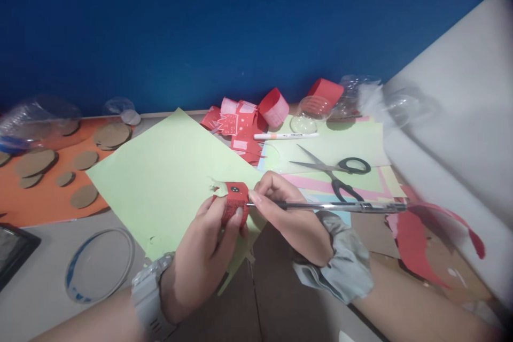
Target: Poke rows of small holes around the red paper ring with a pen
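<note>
My left hand [206, 248] holds a small red paper piece [236, 208] between thumb and fingers. Dark lines and a small black round mark show on the red piece, and a pale green scrap [218, 188] sits at its upper left. In my right hand [286, 208] is a long, slim pen [336, 206], pinched near its tip, which meets the right side of the red piece. Both hands are over the lower right part of a large light green sheet [160, 171].
Black-handled scissors [328, 167] and a white marker [285, 136] lie on coloured papers behind my right hand. Red paper rings [274, 108] stand near the blue wall. Cardboard discs [36, 163] cover an orange sheet [44, 206]; a tape roll [130, 262] lies at left.
</note>
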{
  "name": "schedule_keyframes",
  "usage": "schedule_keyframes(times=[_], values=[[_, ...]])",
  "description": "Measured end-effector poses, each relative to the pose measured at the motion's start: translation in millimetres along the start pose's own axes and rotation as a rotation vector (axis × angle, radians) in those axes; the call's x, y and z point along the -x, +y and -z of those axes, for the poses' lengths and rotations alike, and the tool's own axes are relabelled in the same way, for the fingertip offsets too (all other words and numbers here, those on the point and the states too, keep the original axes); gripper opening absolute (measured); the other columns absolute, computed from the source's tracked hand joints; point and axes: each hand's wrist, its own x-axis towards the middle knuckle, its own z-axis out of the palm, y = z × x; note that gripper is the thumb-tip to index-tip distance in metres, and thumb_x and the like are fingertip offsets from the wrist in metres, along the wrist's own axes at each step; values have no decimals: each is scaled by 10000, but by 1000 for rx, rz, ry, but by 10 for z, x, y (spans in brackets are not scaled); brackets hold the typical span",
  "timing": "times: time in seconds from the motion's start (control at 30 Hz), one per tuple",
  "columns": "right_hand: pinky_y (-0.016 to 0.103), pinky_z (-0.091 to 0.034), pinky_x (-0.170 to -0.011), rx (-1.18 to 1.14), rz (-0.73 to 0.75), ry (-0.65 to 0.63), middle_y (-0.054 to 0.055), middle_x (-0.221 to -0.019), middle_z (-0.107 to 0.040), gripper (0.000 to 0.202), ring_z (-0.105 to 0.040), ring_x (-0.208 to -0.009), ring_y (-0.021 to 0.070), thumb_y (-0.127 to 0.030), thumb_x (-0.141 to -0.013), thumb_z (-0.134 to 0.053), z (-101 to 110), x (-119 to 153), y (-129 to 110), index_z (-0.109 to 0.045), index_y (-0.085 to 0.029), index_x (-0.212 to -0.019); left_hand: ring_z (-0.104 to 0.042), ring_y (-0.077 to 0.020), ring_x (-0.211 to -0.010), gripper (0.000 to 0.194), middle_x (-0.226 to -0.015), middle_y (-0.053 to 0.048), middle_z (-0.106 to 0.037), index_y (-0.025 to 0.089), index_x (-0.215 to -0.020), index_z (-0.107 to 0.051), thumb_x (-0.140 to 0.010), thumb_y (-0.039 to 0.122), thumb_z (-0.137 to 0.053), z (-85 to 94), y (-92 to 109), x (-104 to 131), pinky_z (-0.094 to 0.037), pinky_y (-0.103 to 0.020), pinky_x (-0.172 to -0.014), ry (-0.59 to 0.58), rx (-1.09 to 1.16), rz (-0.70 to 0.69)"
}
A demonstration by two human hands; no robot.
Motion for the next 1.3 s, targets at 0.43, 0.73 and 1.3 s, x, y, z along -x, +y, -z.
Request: schedule_keyframes(times=[0.43,0.73,1.3], values=[[253,-274,-522,-31,11,-12,-68,-611,-436,278,-348,-536,102,-328,-934,-633,9,2,13,-483,-223,-724,-581,-228,-907,262,-878,-28,-631,228,-909,-572,-1067,330,-389,-19,-25,2,-439,-374,-858,4,74,35],[265,-332,-579,-291,90,76,-40,-695,-498,328,-417,-596,110,-425,-992,-598,65,-7,145,-521,-212,-754,-640,-157,-1101,339,-1120,0,-716,265,-1033,-713,-1094,309,-382,-20,-22,48,-429,-241,-1024,-5,277,-45],[243,-262,-494,-127,37,36,-78,-563,-375,315,-315,-507,99,-334,-975,-559,0,-2,59,-431,-230,-706,-558,-147,-791,378,-790,17,-601,224,-782,-542,-1094,287,-338,-13,-3,5,-430,-261,-821,-68,211,31]])
